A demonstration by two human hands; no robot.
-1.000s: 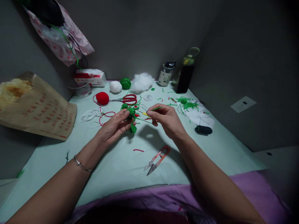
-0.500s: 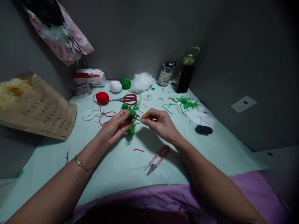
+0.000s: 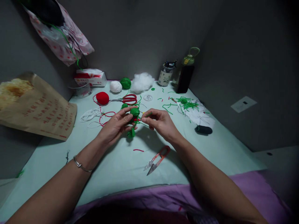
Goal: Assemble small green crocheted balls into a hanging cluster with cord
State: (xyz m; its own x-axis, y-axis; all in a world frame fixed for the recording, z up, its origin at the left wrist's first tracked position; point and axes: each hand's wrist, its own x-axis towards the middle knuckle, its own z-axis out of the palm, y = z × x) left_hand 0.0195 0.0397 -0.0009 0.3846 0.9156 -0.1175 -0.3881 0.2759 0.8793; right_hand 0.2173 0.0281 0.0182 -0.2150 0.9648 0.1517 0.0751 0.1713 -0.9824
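In my left hand (image 3: 116, 124) is a small green and red crocheted piece (image 3: 135, 112), pinched between thumb and fingers. A round green knob faces up, with red below it, and a green looped part (image 3: 131, 133) hangs under the fingers. Close on its right, my right hand (image 3: 157, 119) is closed with thumb and forefinger pinched together on what looks like a thin needle, mostly hidden, at the red part. A strand of green yarn (image 3: 149, 114) shows by these fingers. Another small green crocheted lump (image 3: 124, 106) lies just behind my left hand.
Thread snips (image 3: 157, 160) and a red yarn scrap (image 3: 138, 150) lie nearer me. Behind are red-handled scissors (image 3: 129, 99), red yarn (image 3: 102, 98), white yarn (image 3: 116, 86), green yarn (image 3: 125, 83) and stuffing (image 3: 142, 82). A paper bag (image 3: 46, 112) stands left, a bottle (image 3: 185, 76) back right.
The crocheted piece has been turned in my left hand, so its round green knob now faces up. My right fingers have come right up to its red part.
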